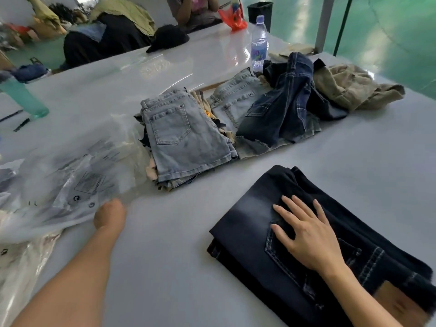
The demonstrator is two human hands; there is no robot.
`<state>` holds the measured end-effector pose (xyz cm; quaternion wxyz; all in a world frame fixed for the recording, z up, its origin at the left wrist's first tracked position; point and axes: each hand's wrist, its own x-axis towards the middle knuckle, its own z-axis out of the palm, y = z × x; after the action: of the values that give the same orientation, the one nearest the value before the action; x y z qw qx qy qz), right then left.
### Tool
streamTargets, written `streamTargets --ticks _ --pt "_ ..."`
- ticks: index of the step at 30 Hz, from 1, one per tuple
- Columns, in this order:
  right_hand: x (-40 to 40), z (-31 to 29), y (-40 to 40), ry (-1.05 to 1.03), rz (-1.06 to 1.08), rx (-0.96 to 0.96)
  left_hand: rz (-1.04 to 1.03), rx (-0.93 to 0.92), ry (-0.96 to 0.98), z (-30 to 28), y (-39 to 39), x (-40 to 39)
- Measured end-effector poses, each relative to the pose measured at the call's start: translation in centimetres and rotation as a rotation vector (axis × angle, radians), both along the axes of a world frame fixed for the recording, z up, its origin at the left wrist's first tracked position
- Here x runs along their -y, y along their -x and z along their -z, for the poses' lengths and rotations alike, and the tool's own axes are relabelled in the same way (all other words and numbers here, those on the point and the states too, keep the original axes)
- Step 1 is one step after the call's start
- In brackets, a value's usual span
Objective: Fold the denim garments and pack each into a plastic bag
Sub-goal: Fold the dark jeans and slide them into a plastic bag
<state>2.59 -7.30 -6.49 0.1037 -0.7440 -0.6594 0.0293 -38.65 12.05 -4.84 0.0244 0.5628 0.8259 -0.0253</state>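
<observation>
My right hand [306, 234] lies flat, fingers spread wide, on 1 folded dark denim garment [278, 251] at the worktop [354, 156] near edge. Left hand [109, 214] pinches 1 plastic bag [77, 185] off a blurry pile; print unreadable. Behind: 1 stack of light denim shorts [179, 135], 1 water bottle [259, 43].

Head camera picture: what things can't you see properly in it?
- Left hand: its fingers are hidden behind the plastic bag, so its grip is unclear.
- Print on that bag: too blurred to read.
- Folded dark denim garment: its near end is cut off by the bottom and right edges; the right hand covers part of the pocket.
- Stack under the light blue shorts: only edges show.
- Water bottle label: too small.
</observation>
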Motion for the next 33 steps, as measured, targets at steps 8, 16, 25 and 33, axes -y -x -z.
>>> streamTargets --ticks 8,16,25,33 --pt "0.4 -0.6 0.3 0.044 0.007 -0.010 0.176 0.038 -0.168 0.7 0.1 2.8" --pt "0.7 -2.2 1.0 0.027 0.004 -0.051 0.111 -0.131 0.151 -0.8 -2.0 0.5" --pt "0.2 -0.2 -0.1 0.002 0.012 0.017 0.115 -0.411 0.164 -1.7 -3.5 0.4" --pt "0.4 -0.3 0.3 -0.110 0.007 -0.037 0.681 0.063 -0.099 -7.6 -19.6 13.6"
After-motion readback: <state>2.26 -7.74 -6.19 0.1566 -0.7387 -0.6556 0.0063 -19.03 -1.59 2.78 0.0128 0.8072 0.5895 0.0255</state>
